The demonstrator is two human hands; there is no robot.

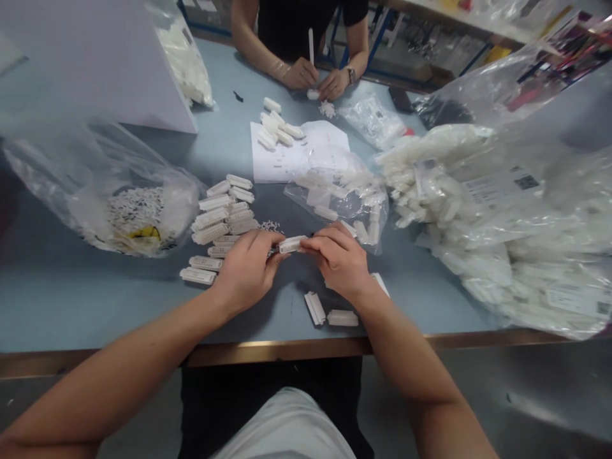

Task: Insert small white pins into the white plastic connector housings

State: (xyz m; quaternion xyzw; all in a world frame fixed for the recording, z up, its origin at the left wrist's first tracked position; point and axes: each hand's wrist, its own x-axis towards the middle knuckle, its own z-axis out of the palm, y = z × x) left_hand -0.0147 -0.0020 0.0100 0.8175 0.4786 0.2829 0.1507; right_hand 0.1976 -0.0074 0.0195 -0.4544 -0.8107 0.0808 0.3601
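Observation:
A small white oblong plastic piece (292, 244) is held level above the table between my two hands. My left hand (249, 262) pinches its left end, and my right hand (338, 258) grips the right end with bent fingers. Left of my left hand lie several similar white plastic pieces (210, 218) in rough rows, with markings on their faces. Tiny white bits (270, 226) are scattered just beyond my left fingers. Near my right wrist, two loose white pieces (314, 308) rest on the table, and a third is partly hidden by the forearm.
An open clear bag (138, 210) of tiny white parts lies left. Beyond my hands are another clear bag (342, 185) and a paper sheet (325, 137) bearing white pieces. Large filled bags (516, 223) crowd the right. Across the table (119, 306), a co-worker's hands (315, 80) hold small items.

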